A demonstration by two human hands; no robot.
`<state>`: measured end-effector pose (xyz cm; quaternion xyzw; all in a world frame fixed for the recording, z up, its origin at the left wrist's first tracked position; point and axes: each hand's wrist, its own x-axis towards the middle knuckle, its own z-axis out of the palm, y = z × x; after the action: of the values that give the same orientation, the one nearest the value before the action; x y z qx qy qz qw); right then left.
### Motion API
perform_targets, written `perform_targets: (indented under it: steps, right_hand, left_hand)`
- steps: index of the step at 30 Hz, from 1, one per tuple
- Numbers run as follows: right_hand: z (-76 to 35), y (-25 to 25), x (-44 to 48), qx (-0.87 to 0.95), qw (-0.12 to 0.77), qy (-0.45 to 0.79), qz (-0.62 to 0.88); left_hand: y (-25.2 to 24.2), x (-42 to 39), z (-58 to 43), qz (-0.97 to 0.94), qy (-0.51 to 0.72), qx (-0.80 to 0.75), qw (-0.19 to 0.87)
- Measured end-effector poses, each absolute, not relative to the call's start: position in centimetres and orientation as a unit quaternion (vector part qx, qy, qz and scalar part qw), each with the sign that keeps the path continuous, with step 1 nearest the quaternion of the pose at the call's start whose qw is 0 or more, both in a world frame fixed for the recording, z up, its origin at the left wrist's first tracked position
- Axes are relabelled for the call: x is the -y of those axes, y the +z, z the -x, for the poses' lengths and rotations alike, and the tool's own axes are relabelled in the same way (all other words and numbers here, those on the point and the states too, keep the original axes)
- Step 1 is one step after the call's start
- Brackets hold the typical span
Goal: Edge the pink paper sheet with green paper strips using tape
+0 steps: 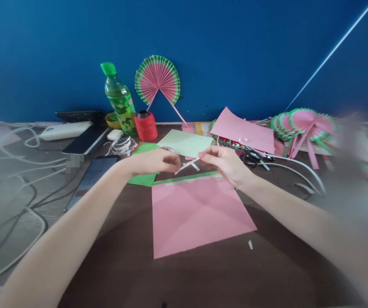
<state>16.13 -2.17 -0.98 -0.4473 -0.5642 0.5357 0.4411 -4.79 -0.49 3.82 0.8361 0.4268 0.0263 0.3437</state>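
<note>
Both my hands meet above the far edge of a pink paper sheet (196, 216) lying on the dark table. My left hand (153, 161) is closed in a pinch and my right hand (225, 163) is closed in a pinch too. Between them they hold a thin white strip (188, 164), perhaps tape backing, which crosses itself. A narrow green band with a white strip (192, 179) runs along the pink sheet's top edge. A green sheet (145, 149) lies under my left hand.
A green bottle (119, 100), red thread spool (145, 126) and pink-green paper fan (158, 81) stand by the blue wall. More fans (302, 124), pink paper (244, 130), scissors (251, 158) lie right. Phones (86, 141) and cables (20, 171) lie left.
</note>
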Motion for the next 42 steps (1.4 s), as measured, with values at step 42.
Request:
perform_targets:
  steps: [42]
  right_hand:
    - [-14.5,-3.2,4.3,0.756,0.271,0.25,0.541]
  left_hand:
    - [1.4,0.4,4.5,-0.841,-0.152,-0.474,0.214]
